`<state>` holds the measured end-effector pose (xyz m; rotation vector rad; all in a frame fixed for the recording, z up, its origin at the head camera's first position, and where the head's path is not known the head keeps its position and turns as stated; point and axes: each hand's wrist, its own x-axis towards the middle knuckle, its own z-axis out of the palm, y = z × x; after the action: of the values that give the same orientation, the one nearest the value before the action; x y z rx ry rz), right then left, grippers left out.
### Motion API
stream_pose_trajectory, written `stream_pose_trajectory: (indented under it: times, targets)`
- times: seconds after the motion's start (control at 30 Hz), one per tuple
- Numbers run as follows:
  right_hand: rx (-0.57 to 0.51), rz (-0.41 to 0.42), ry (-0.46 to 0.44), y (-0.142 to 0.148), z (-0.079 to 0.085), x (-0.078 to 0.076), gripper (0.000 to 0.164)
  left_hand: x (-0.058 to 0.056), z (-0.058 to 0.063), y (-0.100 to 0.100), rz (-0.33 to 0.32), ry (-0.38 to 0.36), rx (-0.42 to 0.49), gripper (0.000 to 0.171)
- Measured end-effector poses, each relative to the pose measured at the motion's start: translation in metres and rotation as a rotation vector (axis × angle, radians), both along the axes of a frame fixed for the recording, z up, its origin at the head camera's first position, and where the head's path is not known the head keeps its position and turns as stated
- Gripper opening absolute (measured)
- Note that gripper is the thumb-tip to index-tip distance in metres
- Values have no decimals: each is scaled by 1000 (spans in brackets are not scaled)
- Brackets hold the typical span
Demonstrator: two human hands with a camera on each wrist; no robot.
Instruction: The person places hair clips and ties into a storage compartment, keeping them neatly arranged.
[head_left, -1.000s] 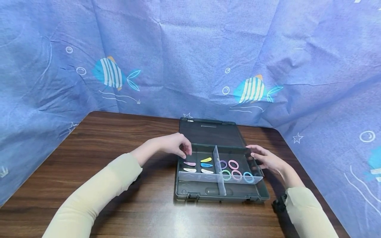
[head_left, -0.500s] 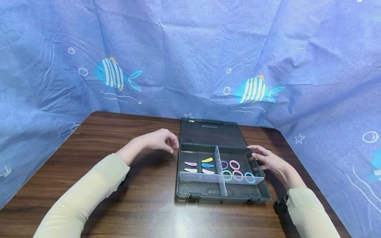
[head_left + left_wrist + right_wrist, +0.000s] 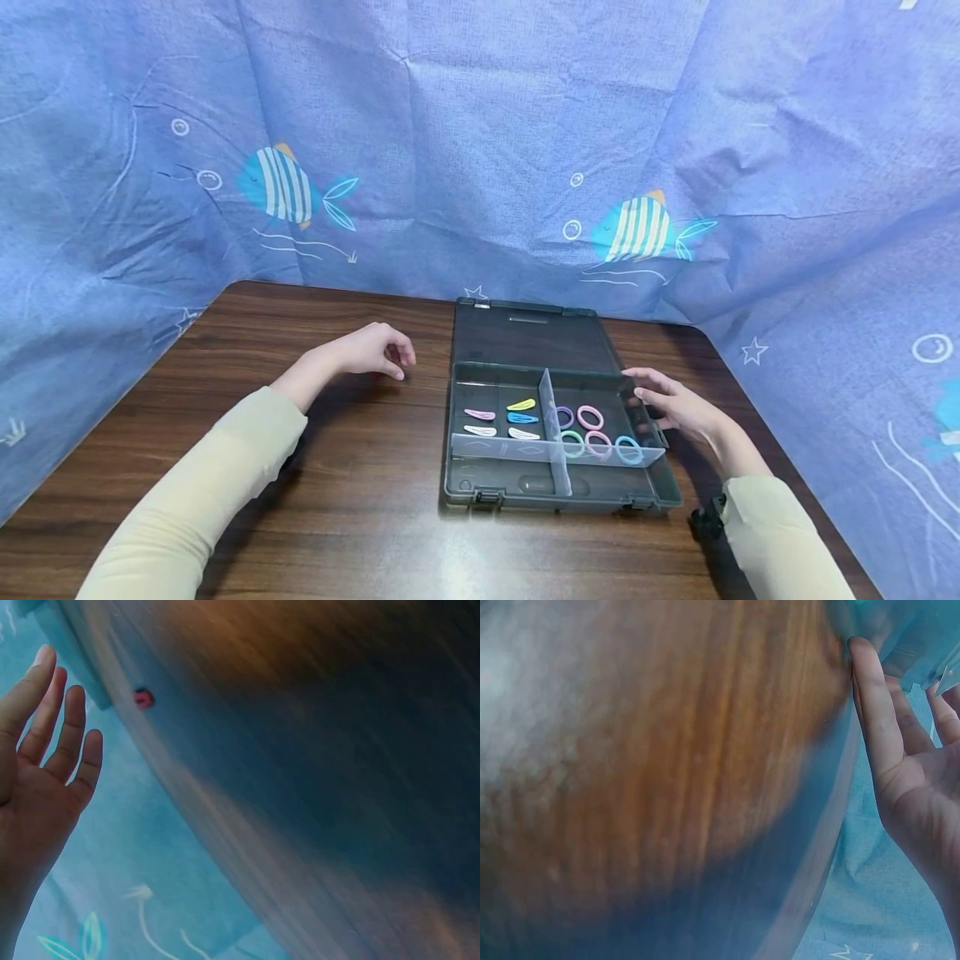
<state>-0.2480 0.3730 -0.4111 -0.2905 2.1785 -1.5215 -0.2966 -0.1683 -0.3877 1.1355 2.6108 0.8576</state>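
My left hand (image 3: pixel 373 350) hovers over the table left of a grey see-through storage box (image 3: pixel 517 479), fingers loosely bent around nothing. Close under it lies a small red thing (image 3: pixel 142 697), mostly hidden by the hand in the head view. At the box's right side, my right hand (image 3: pixel 681 408) rests its extended fingers against the wall and rim. In the left compartment lie snap hair clips: a yellow one (image 3: pixel 521 404), a blue one (image 3: pixel 522 418), a lilac one (image 3: pixel 480 414) and two white. Hair ties, including a pink one (image 3: pixel 597 409), lie in the right compartment.
The box's lid (image 3: pixel 528 337) is folded back flat behind it. Clear dividers (image 3: pixel 554 417) split the box into compartments. The wooden table (image 3: pixel 360 508) ends at the back, where a blue fish-patterned curtain (image 3: pixel 480 150) hangs.
My left hand has moved left from above the box's left compartment to the bare table, uncovering that compartment. The right hand has stayed at the box's side.
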Motion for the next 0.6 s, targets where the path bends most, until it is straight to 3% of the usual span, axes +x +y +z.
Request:
stream_pose_trajectory:
  times: [0.2, 0.6]
  targets:
    - [-4, 3, -5, 0, 1, 0, 48, -7, -9, -13, 57, -3, -23, 19]
    - [-5, 6, -9, 0, 1, -1, 49, -10, -16, -19, 134, -40, -77, 16]
